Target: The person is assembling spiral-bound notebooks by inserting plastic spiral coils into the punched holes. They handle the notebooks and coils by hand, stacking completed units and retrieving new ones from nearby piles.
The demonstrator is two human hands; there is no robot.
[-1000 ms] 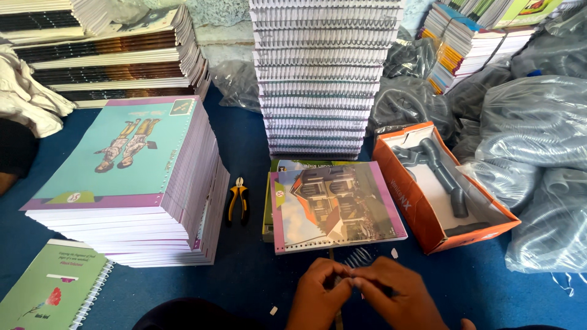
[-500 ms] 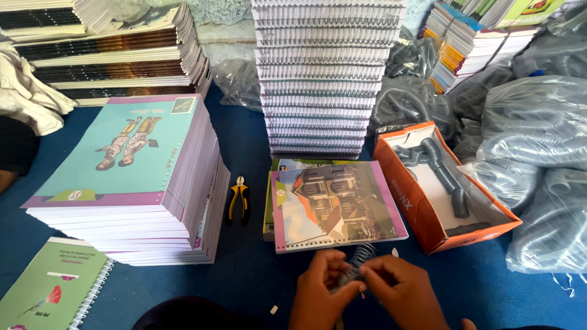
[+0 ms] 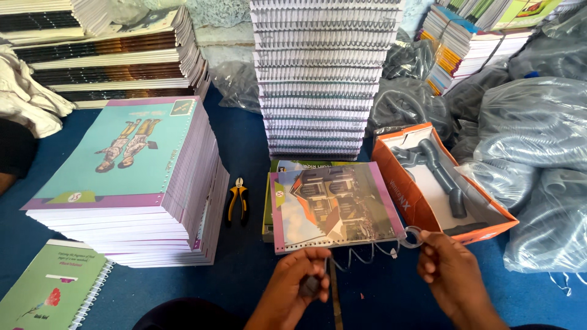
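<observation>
Lower left corner of the frame: a green spiral-bound notebook [image 3: 46, 292] lies flat on the blue worktop [image 3: 244, 131]. Above it, at left centre, stands a tall stack of punched notebooks [image 3: 131, 183] with a teal and purple cover on top. Further stacks of bound books [image 3: 104, 52] fill the upper left.

Just right of the tall stack, a pair of yellow-handled pliers [image 3: 237, 200] lies on the worktop, tips pointing toward the top of the frame.

Upper centre: a high column of spiral-bound notebooks [image 3: 324, 76]. Below it, at frame centre, lies an unbound notebook [image 3: 335, 205] with a house picture on the cover, its punched edge facing the bottom of the frame.

Bottom centre: the left hand [image 3: 296, 287] is closed, pinching one end of a clear plastic spiral coil [image 3: 367, 252]. The coil runs stretched to the right, just below the punched edge of the unbound notebook. The right hand [image 3: 446, 269], bottom right of centre, pinches the other end of the coil between thumb and fingers. The two hands are held apart.

Right of centre: an open orange box [image 3: 406, 195] holding grey pipe-shaped parts [image 3: 443, 174]. Far right: clear plastic bags of coils [image 3: 538, 140], piled.
</observation>
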